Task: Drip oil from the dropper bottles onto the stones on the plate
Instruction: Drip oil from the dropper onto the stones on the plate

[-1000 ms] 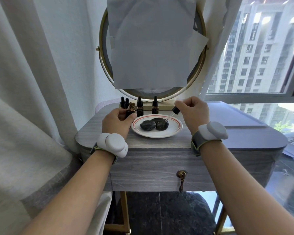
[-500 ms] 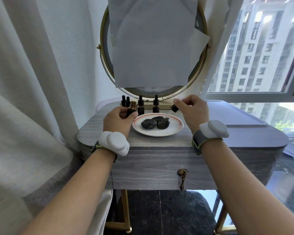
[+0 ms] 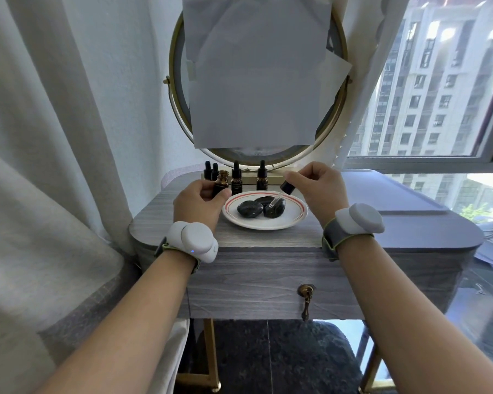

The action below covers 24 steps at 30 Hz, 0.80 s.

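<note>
The open bottle (image 3: 221, 184) is gripped upright by the left hand (image 3: 198, 204), fingers curled round it, near the desk's (image 3: 254, 240) back-left corner and just beside the plate's (image 3: 268, 225) left rim. The dropper (image 3: 283, 192) is pinched at its cap by the right hand's (image 3: 318, 187) fingers (image 3: 292, 176), its glass tip tilted down over the rightmost of three stones (image 3: 279, 212) on the plate; contact cannot be told. Capped bottles (image 3: 236, 180) are lined along the back edge before the mirror (image 3: 256, 156). A bare strip is left between plate and front edge, and a broad bare stretch towards the right edge. The left edge is crowded by a curtain (image 3: 54, 137).
</note>
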Tool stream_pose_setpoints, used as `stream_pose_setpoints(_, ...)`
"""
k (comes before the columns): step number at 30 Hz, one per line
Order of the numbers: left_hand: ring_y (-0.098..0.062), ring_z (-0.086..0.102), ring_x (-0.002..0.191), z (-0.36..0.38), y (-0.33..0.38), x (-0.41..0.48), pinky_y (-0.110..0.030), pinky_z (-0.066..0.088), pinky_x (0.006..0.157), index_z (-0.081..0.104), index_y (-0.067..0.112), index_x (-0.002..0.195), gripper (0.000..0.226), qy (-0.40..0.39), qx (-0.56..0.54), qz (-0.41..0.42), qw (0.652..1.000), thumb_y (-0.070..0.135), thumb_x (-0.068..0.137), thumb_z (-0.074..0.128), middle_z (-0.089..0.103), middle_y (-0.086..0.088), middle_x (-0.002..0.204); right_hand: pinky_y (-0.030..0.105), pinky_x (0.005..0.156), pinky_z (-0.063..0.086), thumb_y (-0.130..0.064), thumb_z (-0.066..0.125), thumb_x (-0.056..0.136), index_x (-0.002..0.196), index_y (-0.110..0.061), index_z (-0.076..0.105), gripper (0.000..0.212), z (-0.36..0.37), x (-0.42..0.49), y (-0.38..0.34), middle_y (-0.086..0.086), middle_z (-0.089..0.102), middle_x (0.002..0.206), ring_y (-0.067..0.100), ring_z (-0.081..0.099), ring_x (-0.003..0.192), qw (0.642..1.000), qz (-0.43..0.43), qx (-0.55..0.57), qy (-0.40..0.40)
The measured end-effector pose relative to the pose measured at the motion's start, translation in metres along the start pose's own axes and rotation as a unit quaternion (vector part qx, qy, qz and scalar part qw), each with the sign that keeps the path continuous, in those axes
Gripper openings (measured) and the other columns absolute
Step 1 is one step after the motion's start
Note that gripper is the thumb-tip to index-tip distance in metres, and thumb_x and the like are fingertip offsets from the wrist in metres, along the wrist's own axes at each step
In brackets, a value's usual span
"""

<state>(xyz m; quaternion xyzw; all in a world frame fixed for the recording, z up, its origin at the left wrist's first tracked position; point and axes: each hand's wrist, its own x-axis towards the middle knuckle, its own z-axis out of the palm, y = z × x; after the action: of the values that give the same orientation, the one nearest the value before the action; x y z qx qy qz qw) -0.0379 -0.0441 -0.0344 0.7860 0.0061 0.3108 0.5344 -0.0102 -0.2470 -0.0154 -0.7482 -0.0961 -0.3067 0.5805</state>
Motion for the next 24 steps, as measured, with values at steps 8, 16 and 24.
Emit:
stream_pose_setpoints(8,-0.015,0.066,0.085,0.0,0.002,0.0,-0.041,0.055,0.084,0.065,0.022,0.094,0.018,0.005,0.0,-0.001,1.0,0.032,0.08,0.07,0.071,0.003,0.091,0.014,0.055,0.041,-0.027,0.073,0.077,0.064,-0.017,0.06,0.021,-0.004,0.001,0.001,-0.007,0.055,0.06,0.005,0.046,0.057,0.999,0.02,-0.007,0.046)
stream_pose_setpoints(16,0.002,0.06,0.077,-0.002,0.005,-0.004,-0.006,0.04,0.067,0.067,0.024,0.098,0.023,-0.005,0.023,0.031,0.999,0.033,0.078,0.072,0.068,0.01,0.089,0.017,0.062,0.043,-0.032,0.074,0.08,0.061,-0.026,0.062,0.023,-0.006,-0.003,-0.006,-0.009,0.063,0.065,0.005,0.054,0.065,0.996,0.04,0.038,0.073)
stream_pose_setpoints(24,0.017,0.052,0.072,-0.002,0.007,-0.006,0.006,0.034,0.057,0.067,0.028,0.094,0.02,-0.005,0.015,0.048,0.999,0.036,0.077,0.073,0.062,0.02,0.08,0.012,0.049,0.041,-0.042,0.074,0.079,0.065,-0.024,0.068,0.023,-0.009,-0.004,-0.012,-0.011,0.055,0.049,-0.001,0.046,0.044,0.99,0.085,0.097,0.064)
